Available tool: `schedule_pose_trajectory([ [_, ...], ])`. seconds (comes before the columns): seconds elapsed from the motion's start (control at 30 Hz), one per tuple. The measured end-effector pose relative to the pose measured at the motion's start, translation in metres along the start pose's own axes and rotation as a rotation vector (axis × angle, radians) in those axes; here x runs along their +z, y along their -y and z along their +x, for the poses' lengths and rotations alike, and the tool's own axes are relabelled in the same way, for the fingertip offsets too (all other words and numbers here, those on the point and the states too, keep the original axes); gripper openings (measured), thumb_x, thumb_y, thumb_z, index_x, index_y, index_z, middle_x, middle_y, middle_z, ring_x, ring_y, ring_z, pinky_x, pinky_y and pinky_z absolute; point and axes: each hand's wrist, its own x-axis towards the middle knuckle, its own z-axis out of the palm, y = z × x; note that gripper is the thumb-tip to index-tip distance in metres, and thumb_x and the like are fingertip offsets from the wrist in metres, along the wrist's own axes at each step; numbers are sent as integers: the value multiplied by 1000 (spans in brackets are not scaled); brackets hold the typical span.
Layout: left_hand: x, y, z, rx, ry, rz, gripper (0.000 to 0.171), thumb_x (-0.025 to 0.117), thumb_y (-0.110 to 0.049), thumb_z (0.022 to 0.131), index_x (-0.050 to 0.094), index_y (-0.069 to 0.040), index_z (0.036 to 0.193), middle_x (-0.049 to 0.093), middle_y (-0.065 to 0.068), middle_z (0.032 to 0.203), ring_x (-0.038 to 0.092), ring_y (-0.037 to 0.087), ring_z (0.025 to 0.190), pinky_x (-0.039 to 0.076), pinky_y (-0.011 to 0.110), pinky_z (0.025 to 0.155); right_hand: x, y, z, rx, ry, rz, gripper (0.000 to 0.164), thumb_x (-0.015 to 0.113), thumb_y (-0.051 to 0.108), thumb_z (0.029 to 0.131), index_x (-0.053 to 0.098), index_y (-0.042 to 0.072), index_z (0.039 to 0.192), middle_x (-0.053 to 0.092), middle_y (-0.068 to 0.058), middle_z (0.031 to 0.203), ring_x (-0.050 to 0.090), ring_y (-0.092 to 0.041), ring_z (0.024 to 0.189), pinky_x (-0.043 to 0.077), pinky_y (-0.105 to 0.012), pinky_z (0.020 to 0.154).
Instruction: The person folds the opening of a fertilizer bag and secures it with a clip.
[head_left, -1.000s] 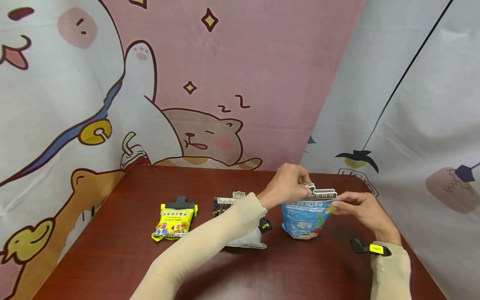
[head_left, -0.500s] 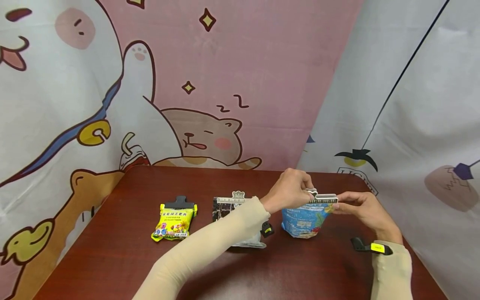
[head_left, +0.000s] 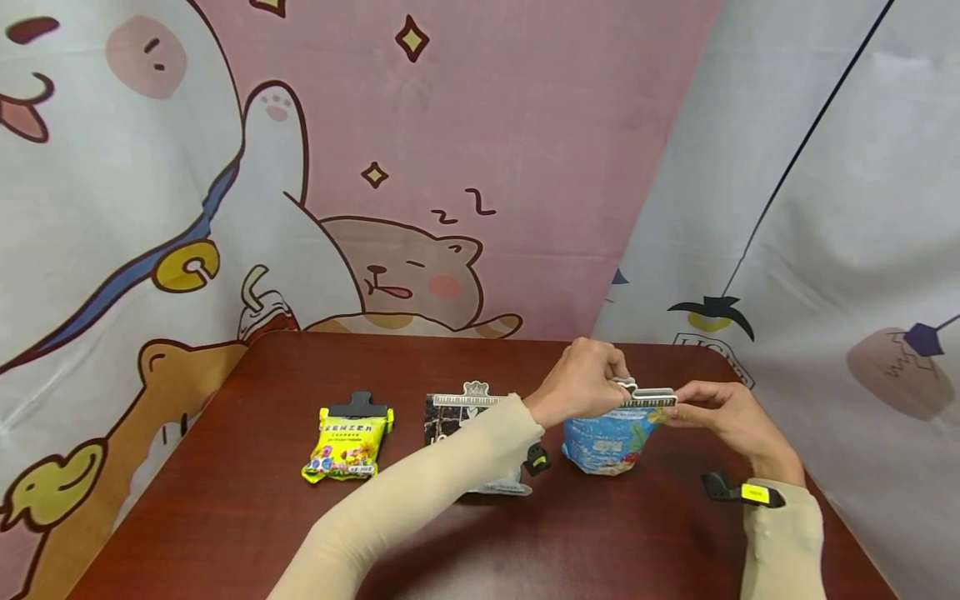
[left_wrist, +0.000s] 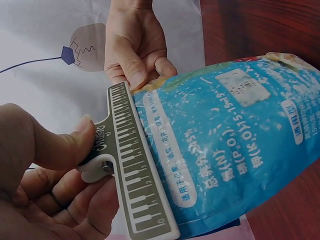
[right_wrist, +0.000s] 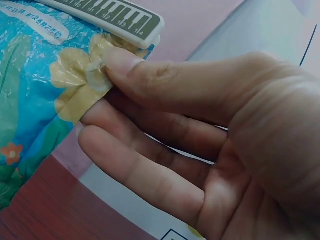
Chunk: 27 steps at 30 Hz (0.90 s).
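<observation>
A blue printed bag stands upright at the right of the table. Along its top edge sits a bag clip with a piano-key pattern. My left hand pinches the clip's handle between thumb and fingers, seen close in the left wrist view. With thumb and fingers, my right hand pinches the bag's upper right corner, just below the clip's end; in the right wrist view the thumb lies over a printed yellow flower. The left hand covers part of the clip in the head view.
On the reddish-brown table, a yellow packet with a black clip lies at the left. A black and white bag with a piano-key clip lies mid-table, partly behind my left sleeve. A printed cloth hangs behind.
My left hand has lowered the clip, which stood slightly above the blue bag's top, down onto its edge. Over the last half second both hands hold nearly still.
</observation>
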Motion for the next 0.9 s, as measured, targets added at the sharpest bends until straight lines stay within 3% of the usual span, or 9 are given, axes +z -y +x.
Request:
schedule_pose_trajectory([
  [0.27, 1, 0, 1, -7, -3, 17, 7, 81, -10, 80, 79, -16, 83, 67, -12, 72, 55, -4, 62, 45, 11, 52, -1, -3, 1, 45, -2, -10, 28, 78, 11, 91, 70, -6, 111, 77, 6, 93, 78, -17, 82, 62, -26, 76],
  [0.57, 2, 0, 0, -9, 7, 15, 7, 79, -9, 79, 79, -16, 82, 72, -9, 74, 55, -2, 62, 45, 12, 51, -1, -9, 3, -17, 3, 53, 28, 77, 5, 90, 70, -3, 116, 79, 4, 95, 79, -22, 82, 63, -30, 75],
  [0.9, 6, 0, 1, -5, 5, 40, 7, 79, -10, 79, 78, -16, 81, 69, -10, 74, 54, 1, 62, 44, 13, 49, -2, -7, 2, -42, 23, 44, 26, 75, 3, 92, 69, -4, 116, 79, 5, 96, 79, -21, 82, 63, -30, 76],
])
